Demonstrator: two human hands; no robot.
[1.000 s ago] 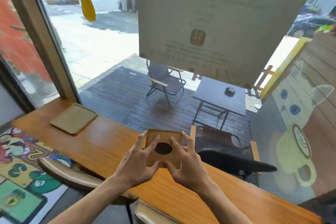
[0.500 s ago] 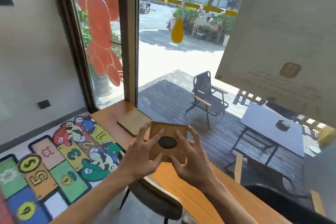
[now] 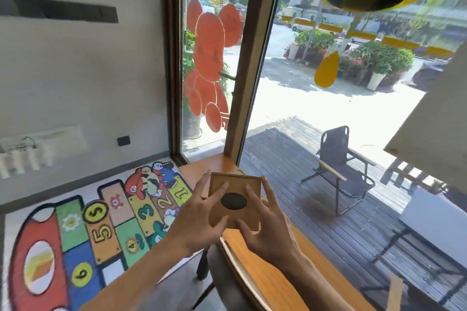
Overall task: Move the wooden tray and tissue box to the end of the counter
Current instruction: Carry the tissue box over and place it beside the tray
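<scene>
I hold a square wooden tissue box point(image 3: 240, 183) with a dark oval opening on top, gripped from both sides. My left hand point(image 3: 199, 214) is on its left edge and my right hand point(image 3: 265, 222) on its right and near edge. The box is over the far left end of the orange wooden counter point(image 3: 265, 272), close to the window post; I cannot tell whether it touches the counter. The flat wooden tray is hidden behind the box and my hands.
The brown window post point(image 3: 242, 108) and the glass point(image 3: 316, 149) bound the counter's far side. A stool point(image 3: 217, 272) stands under the counter's near edge. A colourful number rug point(image 3: 101, 222) covers the floor to the left. A folding chair point(image 3: 338, 169) is outside.
Both hands have carried the tissue box leftwards along the counter to its end by the window post. The tray, seen lying there earlier, is now covered by the box and hands.
</scene>
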